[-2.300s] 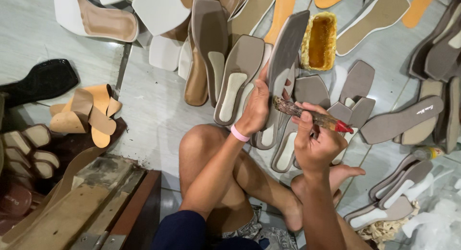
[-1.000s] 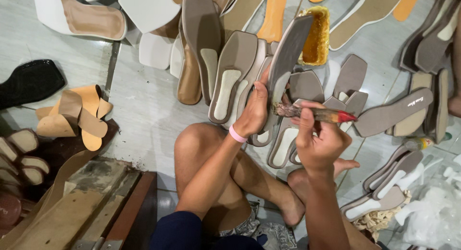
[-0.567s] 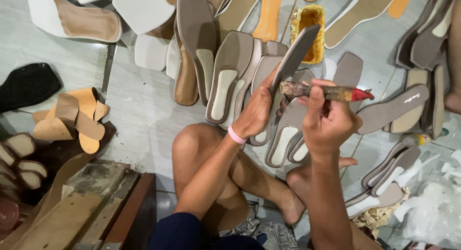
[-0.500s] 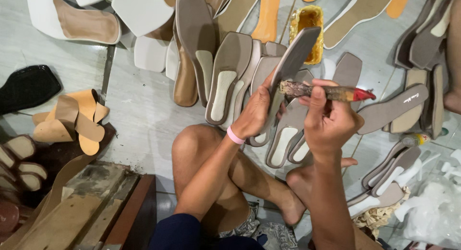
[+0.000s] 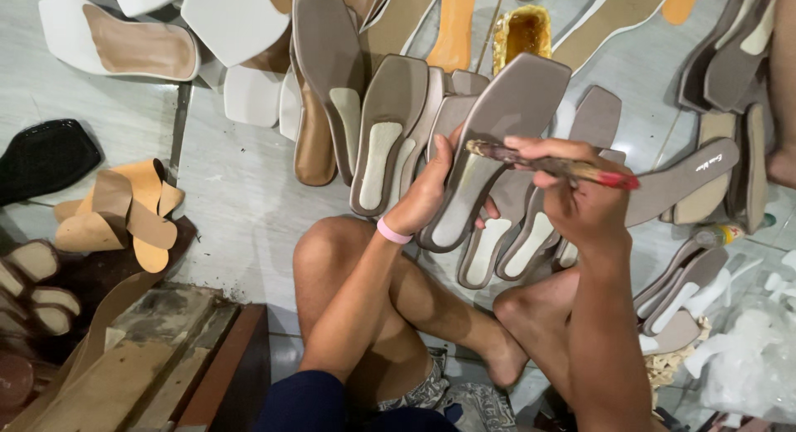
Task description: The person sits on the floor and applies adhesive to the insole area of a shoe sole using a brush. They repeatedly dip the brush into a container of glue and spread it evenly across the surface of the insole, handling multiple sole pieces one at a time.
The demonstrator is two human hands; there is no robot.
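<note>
At centre of the head view, the left hand [image 5: 431, 191] grips a taupe shoe sole [image 5: 497, 142] by its left edge, fingers closed round it, holding it tilted with its square toe pointing toward one o'clock and its heel end low near seven o'clock. A pink wristband [image 5: 394, 231] circles that wrist. Just to the right, at about three o'clock from the sole, the right hand [image 5: 580, 204] is closed around a glue brush [image 5: 551, 164] with a red handle end; the brush lies nearly level, its bristle tip touching the sole's upper face beside the left thumb. Below both hands, toward six o'clock, the person's bare crossed legs [image 5: 398, 291] rest on the pale tiled floor [image 5: 232, 200].

Around twelve o'clock a row of matching taupe soles [image 5: 385, 125] with cream patches leans together, and a yellow glue tin [image 5: 522, 34] stands just behind the held sole. At eleven o'clock lie white soles [image 5: 116, 46]; at nine o'clock a black sole [image 5: 46, 154] and tan leather straps [image 5: 124, 212]. More taupe soles [image 5: 688, 274] lie at four o'clock, and a wooden board [image 5: 124, 357] sits at seven o'clock.
</note>
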